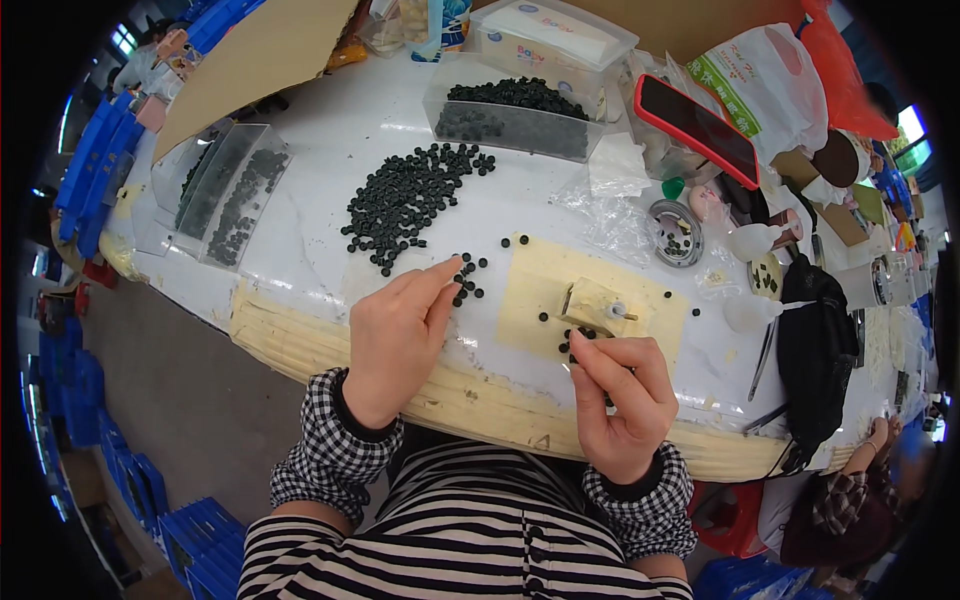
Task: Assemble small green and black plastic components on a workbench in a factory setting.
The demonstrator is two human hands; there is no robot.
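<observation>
My left hand (398, 335) reaches over the white tabletop with fingers stretched out. Its fingertips touch a small cluster of round black rubber-like pieces (479, 293), thumb and forefinger slightly apart. In a pinch, my right hand (630, 408) holds something too small to make out, just in front of a little block-shaped fixture (598, 306) wrapped in yellowish tape, with a pale peg on its side. Several black pieces lie by the right fingertips, partly hidden by that hand. The fixture stands on a yellow taped patch (530, 268). A large heap of the same black pieces (400, 200) lies beyond my left hand.
Behind the heap stands a clear bin (510, 143) of black pieces; another clear tray (228, 218) is at left. A red-cased phone (697, 128), a round metal dish (676, 235), squeeze bottles and a black pouch (815, 355) crowd the right. Yellow tape pads the front edge (300, 345).
</observation>
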